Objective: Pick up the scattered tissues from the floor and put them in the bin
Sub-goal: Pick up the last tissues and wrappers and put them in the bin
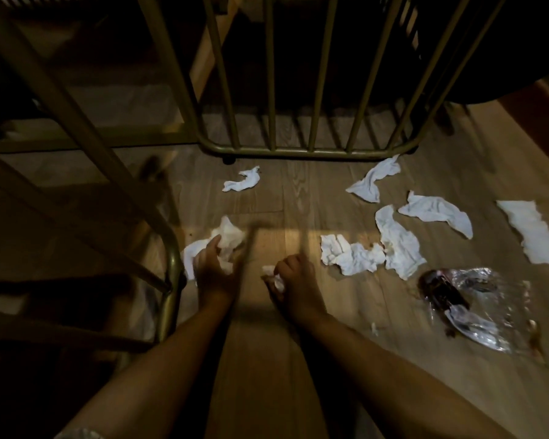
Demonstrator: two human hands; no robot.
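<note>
Tissues lie scattered on the wooden floor (298, 201) in dim light; the left hand (214, 270) has its fingers curled on a crumpled tissue (229, 237) beside the brass-coloured metal chair leg (171, 280), and this tissue touches the floor; the right hand (293, 280) pinches a small tissue wad (274, 278) in a closed grip, low over the floor; to the right lie a flat crumpled tissue (351, 256), a long tissue (398, 242) touching it, and three more tissues beyond them; one small twisted tissue (243, 180) lies near the barred metal frame (298, 147); a clear plastic wrapper (476, 305) with something dark in it lies at the right; no bin is seen in this view.
</note>
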